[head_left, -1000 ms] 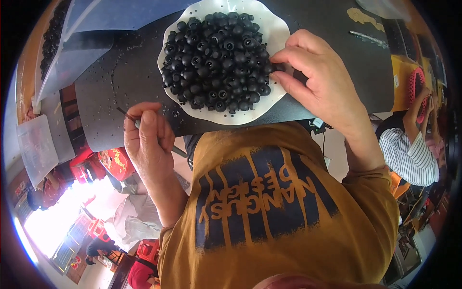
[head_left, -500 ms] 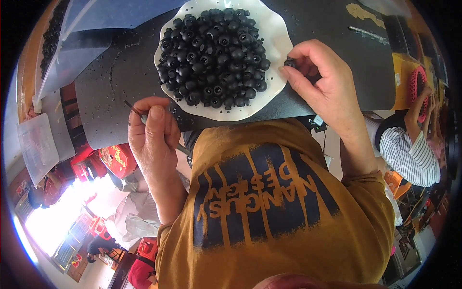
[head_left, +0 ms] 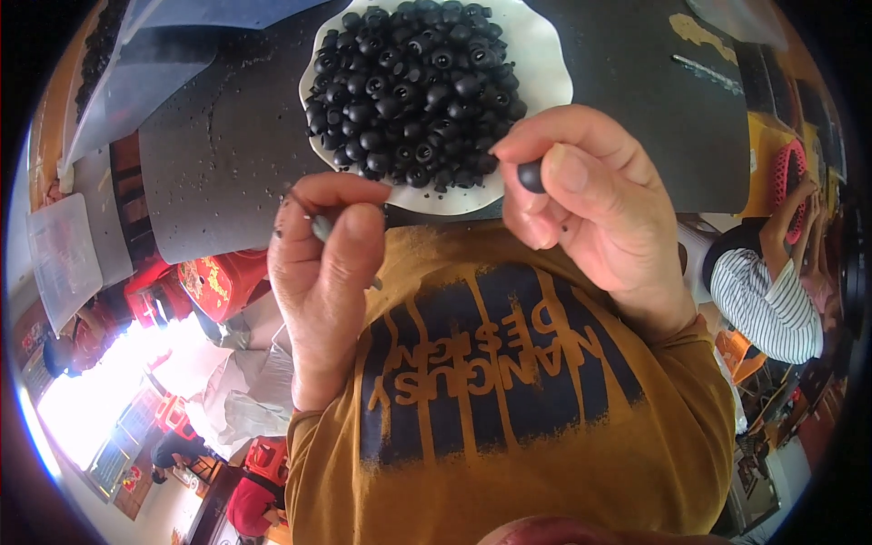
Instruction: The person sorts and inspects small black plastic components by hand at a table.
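Between the thumb and fingers of my right hand (head_left: 604, 209) is a small round black cap (head_left: 530, 177), held in front of my chest just off the plate's near right rim. My left hand (head_left: 318, 272) is closed around a thin tool with a grey-green handle (head_left: 321, 227); its tip is hard to make out. A white plate with a wavy rim (head_left: 549, 77) stands beyond both hands, heaped with small black hollow caps (head_left: 409, 91) like the one I hold. Dark specks cling to my fingers.
The dark table (head_left: 218, 163) has black crumbs scattered on its left part. A clear plastic sheet (head_left: 173, 82) leans at the far left. A thin silvery stick (head_left: 707, 73) lies at the far right. Another person in a striped top (head_left: 772, 300) sits to the right; red stools (head_left: 218, 282) stand left.
My right hand has come from the plate's right side toward my chest, bringing the black cap into plain view. My left hand has moved right and turned, closer to the plate's near rim.
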A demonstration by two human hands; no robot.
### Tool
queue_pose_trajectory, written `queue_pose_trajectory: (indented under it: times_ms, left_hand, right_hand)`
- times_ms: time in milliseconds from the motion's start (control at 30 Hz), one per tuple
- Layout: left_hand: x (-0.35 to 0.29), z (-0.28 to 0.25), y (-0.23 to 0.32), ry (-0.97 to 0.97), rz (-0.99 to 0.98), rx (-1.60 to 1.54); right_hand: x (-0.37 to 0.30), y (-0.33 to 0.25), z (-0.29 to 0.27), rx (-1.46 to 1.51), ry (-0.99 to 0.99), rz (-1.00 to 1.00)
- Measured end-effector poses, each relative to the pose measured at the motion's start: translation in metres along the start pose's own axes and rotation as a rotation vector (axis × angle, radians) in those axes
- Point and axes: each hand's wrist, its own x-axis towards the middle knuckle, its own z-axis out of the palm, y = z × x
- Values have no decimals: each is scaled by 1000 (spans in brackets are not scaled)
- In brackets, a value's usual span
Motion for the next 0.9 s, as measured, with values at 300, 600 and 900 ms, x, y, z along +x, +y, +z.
queue_pose_trajectory:
  times_ms: [300,600,900]
  left_hand:
    - [-4,2,-2,-58,-27,98]
    - [0,5,-1,-216,140,212]
    - [8,11,-6,-271,366,413]
  right_hand:
    - [-2,9,19,-90,64,108]
    - [-2,14,17,-162,39,136]
    - [-4,19,15,-270,-57,15]
